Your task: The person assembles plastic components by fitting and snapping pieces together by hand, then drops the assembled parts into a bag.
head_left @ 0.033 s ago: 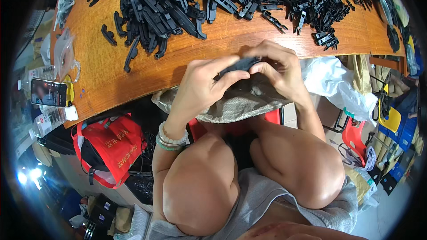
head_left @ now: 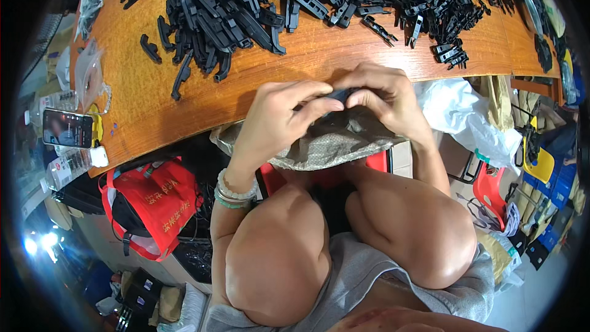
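Note:
Just off the table's near edge, my left hand (head_left: 279, 110) and my right hand (head_left: 387, 95) meet with fingers pinched. Both are closed on a small black plastic part (head_left: 339, 95), mostly hidden behind the fingers. Beneath the hands an open woven sack (head_left: 332, 150) spreads across above my knees, its inside dark. On the table (head_left: 132, 86) beyond lies a heap of long black plastic pieces (head_left: 215, 18), some slotted. To its right is a pile of smaller black clips (head_left: 442, 0), with several clips (head_left: 450, 54) lying together nearer to me.
At the left edge a phone (head_left: 67, 128) leans beside clear plastic bottles (head_left: 61, 172). A red bag (head_left: 150, 206) is below the table on the left. White plastic bags (head_left: 470, 117) hang at the right, near a red stool (head_left: 490, 190) and a yellow object (head_left: 538, 158).
My fingertips have shifted slightly around the black part, and less of it shows between them now. The heaps and the sack look the same.

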Demonstrator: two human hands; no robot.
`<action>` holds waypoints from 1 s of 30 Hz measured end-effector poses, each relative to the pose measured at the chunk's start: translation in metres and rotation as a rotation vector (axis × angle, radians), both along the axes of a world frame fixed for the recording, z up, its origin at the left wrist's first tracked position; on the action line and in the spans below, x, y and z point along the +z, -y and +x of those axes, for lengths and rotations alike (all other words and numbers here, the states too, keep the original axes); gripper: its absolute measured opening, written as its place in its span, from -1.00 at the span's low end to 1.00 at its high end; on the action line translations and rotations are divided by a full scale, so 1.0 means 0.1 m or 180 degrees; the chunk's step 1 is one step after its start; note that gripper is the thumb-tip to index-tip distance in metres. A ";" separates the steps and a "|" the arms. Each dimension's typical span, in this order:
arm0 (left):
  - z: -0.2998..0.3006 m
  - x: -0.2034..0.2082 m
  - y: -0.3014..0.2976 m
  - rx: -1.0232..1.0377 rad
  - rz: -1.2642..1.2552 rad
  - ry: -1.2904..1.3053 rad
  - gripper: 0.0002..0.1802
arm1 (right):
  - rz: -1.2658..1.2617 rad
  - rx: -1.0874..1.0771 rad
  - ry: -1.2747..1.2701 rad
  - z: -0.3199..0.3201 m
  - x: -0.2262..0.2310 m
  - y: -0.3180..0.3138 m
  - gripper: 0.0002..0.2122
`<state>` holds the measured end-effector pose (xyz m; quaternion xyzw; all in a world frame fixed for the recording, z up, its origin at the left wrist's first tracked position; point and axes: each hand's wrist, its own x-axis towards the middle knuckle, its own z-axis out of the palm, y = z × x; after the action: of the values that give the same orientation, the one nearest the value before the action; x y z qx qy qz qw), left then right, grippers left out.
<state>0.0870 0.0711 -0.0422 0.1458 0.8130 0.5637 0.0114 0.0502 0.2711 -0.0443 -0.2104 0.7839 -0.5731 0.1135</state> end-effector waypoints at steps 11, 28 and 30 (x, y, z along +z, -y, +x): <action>-0.28 -0.11 0.27 0.1407 -0.2711 -0.1498 -0.65 | 0.1640 -0.1303 -0.2099 -0.38 -0.06 -0.05 -0.88; -0.21 -0.20 0.06 0.1748 -0.0596 -0.2243 -0.69 | 0.0703 -0.0418 -0.0801 -0.08 -0.05 0.12 -0.85; -0.24 -0.25 0.06 0.1738 -0.0451 -0.2196 -0.71 | 0.0736 -0.0409 -0.0844 -0.10 -0.07 0.13 -0.84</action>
<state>0.0635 0.0649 -0.0675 0.1042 0.8145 0.4072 -0.3998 0.0407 0.2576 -0.0511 -0.2192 0.8644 -0.4525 -0.0042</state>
